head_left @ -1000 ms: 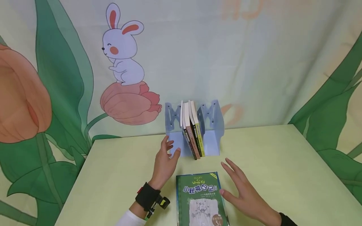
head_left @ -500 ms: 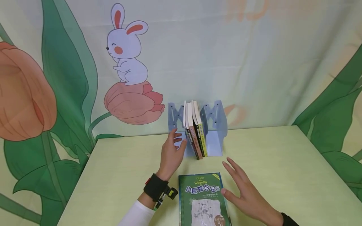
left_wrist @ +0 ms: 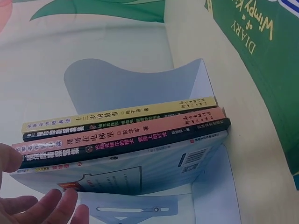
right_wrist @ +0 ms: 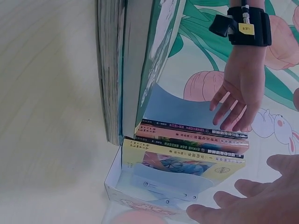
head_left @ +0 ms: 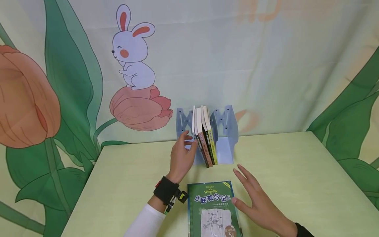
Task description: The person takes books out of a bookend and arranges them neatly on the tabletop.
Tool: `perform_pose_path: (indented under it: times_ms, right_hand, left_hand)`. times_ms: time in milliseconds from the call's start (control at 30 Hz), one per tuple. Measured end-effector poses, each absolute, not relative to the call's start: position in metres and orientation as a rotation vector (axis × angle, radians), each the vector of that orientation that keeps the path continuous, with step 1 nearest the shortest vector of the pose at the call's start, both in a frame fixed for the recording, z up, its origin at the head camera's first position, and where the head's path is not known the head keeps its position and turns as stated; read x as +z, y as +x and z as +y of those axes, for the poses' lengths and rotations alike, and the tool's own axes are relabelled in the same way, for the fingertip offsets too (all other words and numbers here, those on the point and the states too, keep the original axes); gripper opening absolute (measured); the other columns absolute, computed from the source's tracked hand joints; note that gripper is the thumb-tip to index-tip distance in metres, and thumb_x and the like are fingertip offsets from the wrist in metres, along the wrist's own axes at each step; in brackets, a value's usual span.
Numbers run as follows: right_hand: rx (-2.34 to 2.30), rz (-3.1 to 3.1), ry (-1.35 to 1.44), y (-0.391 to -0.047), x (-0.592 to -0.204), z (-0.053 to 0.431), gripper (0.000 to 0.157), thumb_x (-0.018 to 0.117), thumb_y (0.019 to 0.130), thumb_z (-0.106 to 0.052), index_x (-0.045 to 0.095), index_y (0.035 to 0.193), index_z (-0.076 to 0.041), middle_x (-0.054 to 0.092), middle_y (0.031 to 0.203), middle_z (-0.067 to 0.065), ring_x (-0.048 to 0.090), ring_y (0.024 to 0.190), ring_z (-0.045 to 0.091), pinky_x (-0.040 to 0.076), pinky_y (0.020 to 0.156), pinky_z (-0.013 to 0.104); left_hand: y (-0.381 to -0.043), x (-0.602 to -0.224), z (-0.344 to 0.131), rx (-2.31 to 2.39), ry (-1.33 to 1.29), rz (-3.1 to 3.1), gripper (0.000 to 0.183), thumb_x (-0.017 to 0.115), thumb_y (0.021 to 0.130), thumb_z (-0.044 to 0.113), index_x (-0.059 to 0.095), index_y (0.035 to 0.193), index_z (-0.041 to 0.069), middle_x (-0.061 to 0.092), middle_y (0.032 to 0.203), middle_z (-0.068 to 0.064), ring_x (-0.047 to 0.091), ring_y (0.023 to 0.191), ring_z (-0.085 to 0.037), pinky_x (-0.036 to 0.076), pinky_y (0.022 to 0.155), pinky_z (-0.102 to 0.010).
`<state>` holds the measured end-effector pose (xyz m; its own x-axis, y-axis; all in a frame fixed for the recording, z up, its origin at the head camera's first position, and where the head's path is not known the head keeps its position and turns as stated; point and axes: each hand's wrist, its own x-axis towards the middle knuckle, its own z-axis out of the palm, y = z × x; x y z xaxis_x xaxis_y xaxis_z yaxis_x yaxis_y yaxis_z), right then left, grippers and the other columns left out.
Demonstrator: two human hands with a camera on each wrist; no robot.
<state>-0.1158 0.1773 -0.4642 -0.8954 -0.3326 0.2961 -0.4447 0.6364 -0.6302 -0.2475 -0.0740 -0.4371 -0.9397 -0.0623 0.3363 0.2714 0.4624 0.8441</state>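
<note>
Several thin books point(head_left: 204, 138) stand leaning to the left in a pale blue desktop book rack point(head_left: 225, 149), their black, pink and yellow spines facing me. My left hand point(head_left: 182, 158) is at the left side of the row, thumb apart from the fingers. In the left wrist view, the thumb is near the spines and the fingers point(left_wrist: 49, 205) are beside the outer book's cover point(left_wrist: 140, 175). My right hand point(head_left: 257, 204) holds nothing; its fingers are spread beside the upper right edge of a green Wimpy Kid book point(head_left: 211, 200) lying flat, cover up.
The light yellow-green table point(head_left: 296, 174) carries both rack and books. Right behind it hangs a cloth backdrop point(head_left: 266, 82) printed with a rabbit and tulips. The rack's right section point(head_left: 226, 125) has an upright end wall. A black wrist strap with a small camera point(head_left: 170, 191) is on my left wrist.
My left hand has moved up and to the right, closer to the leaning books. The right hand stays nearly where it was, and the view has shifted slightly.
</note>
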Motion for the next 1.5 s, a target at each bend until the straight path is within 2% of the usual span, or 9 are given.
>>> perform_pose_path:
  times_ms: [400,733,1000,1300,1500]
  right_hand:
    - [1.104,-2.701,0.635,-0.116,-0.464,0.178,0.078,0.066,0.093,-0.035,0.021,0.157,-0.034,0.017,0.165,-0.001,0.028,0.146,0.037,0.038,0.097,0.072]
    - [1.088,-2.685,0.678,-0.116,-0.464,0.179,0.079,0.066,0.093,-0.033,0.021,0.157,-0.032,0.015,0.165,0.001,0.026,0.147,0.035,0.037,0.098,0.071]
    - [1.054,-2.619,0.795,-0.119,-0.459,0.177,0.08,0.068,0.091,-0.026,0.023,0.158,-0.025,0.013,0.166,0.002,0.021,0.15,0.027,0.039,0.099,0.068]
    - [1.037,-2.607,0.837,-0.127,-0.454,0.172,0.08,0.068,0.091,-0.026,0.023,0.158,-0.024,0.014,0.165,0.002,0.022,0.149,0.026,0.039,0.1,0.066]
    - [1.054,-2.6,0.86,-0.131,-0.452,0.165,0.079,0.067,0.092,-0.026,0.023,0.158,-0.024,0.016,0.165,0.005,0.022,0.15,0.025,0.038,0.102,0.066]
  left_hand:
    - [-0.254,-0.43,-0.07,-1.278,-0.213,-2.414,0.045,0.049,0.102,0.038,0.054,0.136,0.009,0.07,0.104,-0.008,0.067,0.087,-0.02,0.053,0.07,-0.037]
    - [-0.258,-0.428,-0.069,-1.253,-0.224,-2.402,0.042,0.048,0.103,0.036,0.059,0.131,0.007,0.071,0.1,-0.01,0.067,0.086,-0.022,0.053,0.071,-0.039]
    - [-0.259,-0.426,-0.07,-1.294,-0.223,-2.401,0.043,0.045,0.103,0.038,0.061,0.131,0.008,0.071,0.1,-0.01,0.068,0.086,-0.023,0.054,0.074,-0.041]
    - [-0.261,-0.427,-0.07,-1.24,-0.246,-2.4,0.04,0.044,0.104,0.035,0.062,0.127,0.006,0.072,0.088,-0.008,0.068,0.075,-0.019,0.051,0.061,-0.033]
    - [-0.26,-0.425,-0.069,-1.164,-0.273,-2.406,0.04,0.043,0.105,0.032,0.063,0.125,0.004,0.072,0.084,-0.008,0.068,0.073,-0.02,0.052,0.06,-0.034]
